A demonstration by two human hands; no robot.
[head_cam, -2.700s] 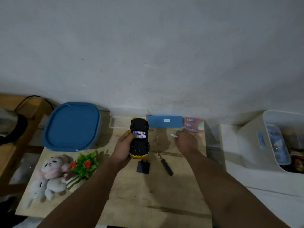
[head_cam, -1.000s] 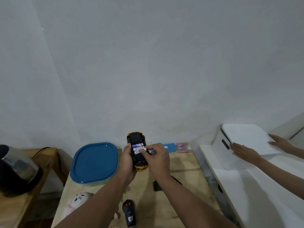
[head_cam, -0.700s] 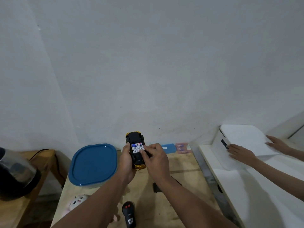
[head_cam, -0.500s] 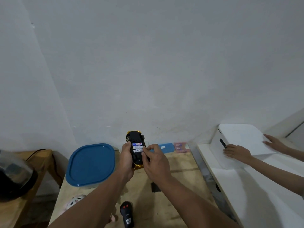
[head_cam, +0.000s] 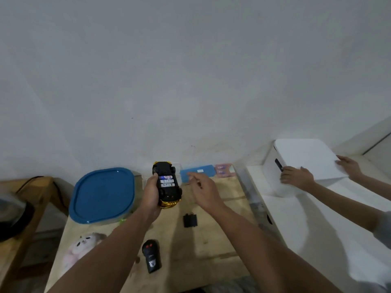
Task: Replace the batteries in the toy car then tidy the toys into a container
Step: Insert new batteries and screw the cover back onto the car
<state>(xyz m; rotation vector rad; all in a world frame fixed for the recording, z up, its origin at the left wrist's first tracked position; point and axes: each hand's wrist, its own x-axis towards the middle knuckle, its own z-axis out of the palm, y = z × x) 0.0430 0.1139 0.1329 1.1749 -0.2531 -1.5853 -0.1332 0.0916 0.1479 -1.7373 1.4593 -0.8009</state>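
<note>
My left hand [head_cam: 151, 192] holds the yellow toy car [head_cam: 167, 185] upside down above the wooden table [head_cam: 211, 240]. The car's battery bay is uncovered and three batteries [head_cam: 167, 181] lie in it. My right hand [head_cam: 204, 190] hovers just right of the car, fingers loosely spread, nothing in it. The black battery cover [head_cam: 190, 220] lies on the table below the right hand. A black remote control [head_cam: 150, 259] with red buttons lies near the front edge. A container with a blue lid [head_cam: 103, 194] stands at the left.
A plush toy [head_cam: 81, 246] lies at the table's left front. A blue box [head_cam: 197, 174] and a pink pack [head_cam: 224, 172] rest against the wall. Another person's hands [head_cam: 296, 177] hold a white bin [head_cam: 304, 163] on the white surface at the right. A dark kettle [head_cam: 12, 214] sits far left.
My right hand has come off the batteries in the car and moved to the right, opening. The left hand still holds the car. The view tilted slightly down.
</note>
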